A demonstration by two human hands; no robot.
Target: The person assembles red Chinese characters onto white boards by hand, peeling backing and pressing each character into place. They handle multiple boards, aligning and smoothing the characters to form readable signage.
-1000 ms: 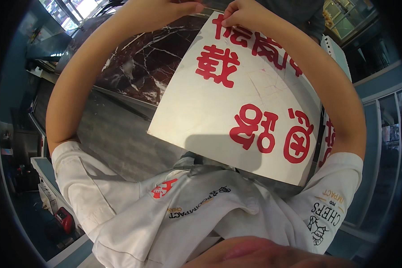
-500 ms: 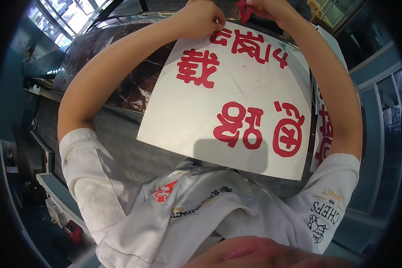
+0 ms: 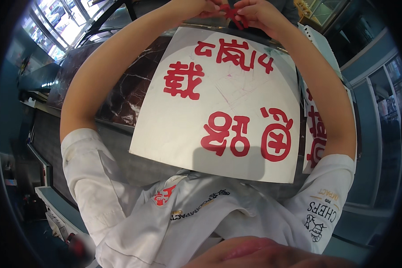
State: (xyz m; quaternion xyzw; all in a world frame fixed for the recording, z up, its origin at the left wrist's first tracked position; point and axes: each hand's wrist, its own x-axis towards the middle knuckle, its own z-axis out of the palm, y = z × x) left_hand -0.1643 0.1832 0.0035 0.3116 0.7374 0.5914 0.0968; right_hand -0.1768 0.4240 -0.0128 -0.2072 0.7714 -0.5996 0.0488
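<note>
A small red cut-out piece (image 3: 236, 18) is between my two hands, beyond the far edge of a white board (image 3: 174, 129). My right hand (image 3: 260, 16) pinches it with thumb and fingers. From the left, my left hand (image 3: 201, 7) reaches in with its fingers closed at the piece's left end; the top of the hand is cut off by the picture's edge. Several red cut-out characters lie on the board, among them a broad one (image 3: 183, 80) at the left and a rounded one (image 3: 276, 142) at the near right. Faint pencil-like lines cross the board's middle.
The board rests on a dark veined stone counter (image 3: 134, 82). Right of it, partly under my right arm, is another white sheet (image 3: 307, 161) with red characters. Bright windows (image 3: 60, 22) stand at the far left, with a wooden-edged case (image 3: 315, 15) at the far right.
My left hand has left the board's far edge and come up to the red piece. My right hand has shifted slightly left and nearer. The board appears a little farther left in view.
</note>
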